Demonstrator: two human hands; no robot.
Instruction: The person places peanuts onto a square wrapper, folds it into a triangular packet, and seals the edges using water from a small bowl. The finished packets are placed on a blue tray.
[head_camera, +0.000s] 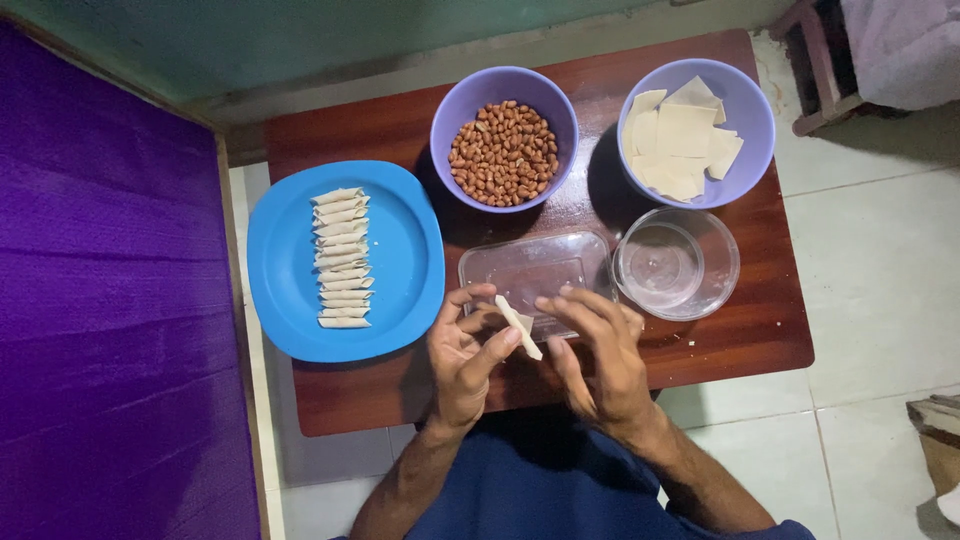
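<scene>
Hard to make out: the filling of the pale rolled wrapper (519, 326), hidden inside the fold, and the palm side of the right hand (597, 355), turned away from the camera; forearms cut off at the lower edge. Pinched between thumb and forefinger of the left hand (463, 358) at the lower end of the roll, remaining fingers curled loosely; right fingers (585, 312) pressed together and bent over the upper end, touching or just clear of it, impossible to tell which. Long axis slanted, upper end pointing away and to the left of the fingertips, lower end toward the body and right. Just beyond the fingertips, a clear rectangular tray (535, 268) on the dark wooden table (740, 340); beside it, beyond the right fingers, a clear round glass bowl (676, 264). Farther past the fingers, a lilac bowl of peanuts (504, 152) and a second lilac bowl of square pale sheets (694, 133). Left of the left fingers, a blue plate (400, 260) with a stacked row of finished rolls (342, 258), long axes lying crosswise. No packages or labels in sight; purple cloth (110, 300) far left.
</scene>
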